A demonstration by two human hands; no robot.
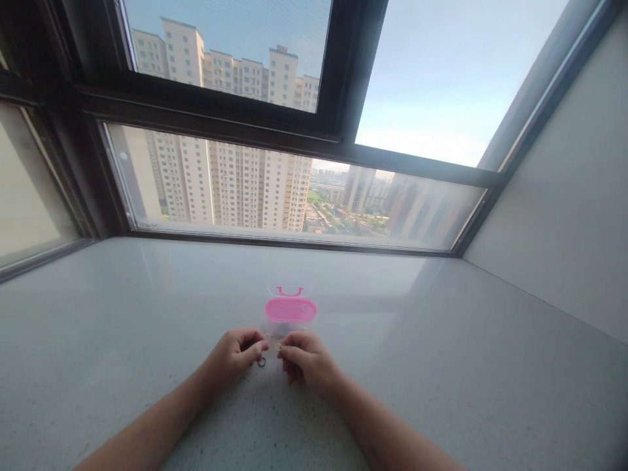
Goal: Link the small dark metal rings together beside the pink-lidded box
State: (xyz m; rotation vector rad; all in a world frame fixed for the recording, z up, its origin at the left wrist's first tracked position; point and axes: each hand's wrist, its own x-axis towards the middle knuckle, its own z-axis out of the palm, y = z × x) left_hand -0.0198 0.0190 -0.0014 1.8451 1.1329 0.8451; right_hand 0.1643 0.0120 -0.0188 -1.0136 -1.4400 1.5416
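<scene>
Pale speckled stone surface (441,366) is running under a dark-framed window (220,121), with tower blocks showing outside at 12 o'clock and a plain wall (564,196) closing it off at 3 o'clock. Both forearms are coming in from 6 o'clock and the hands are meeting mid-surface. Left hand (235,356) is curling its fingers into a closed grip. A tiny dark ring (261,362) is sitting right at its fingertips, but I can't tell if it's pinched or lying on the surface. Right hand (307,360) is pinching thumb and forefinger together, grip clamping a small pale loop (279,347) just at 2 o'clock of the dark ring, the two pieces nearly touching. A small clear box with a pink lid (290,311) is standing just beyond the knuckles at 12 o'clock, pink handle flipped back, lid looking closed. My read: a fine two-handed step on the two small pieces is going on, bringing them together or apart, can't tell which. Any next move is calling for a steady fingertip pinch and low wrists, since pieces this small are slipping and rolling easily on a smooth top.
</scene>
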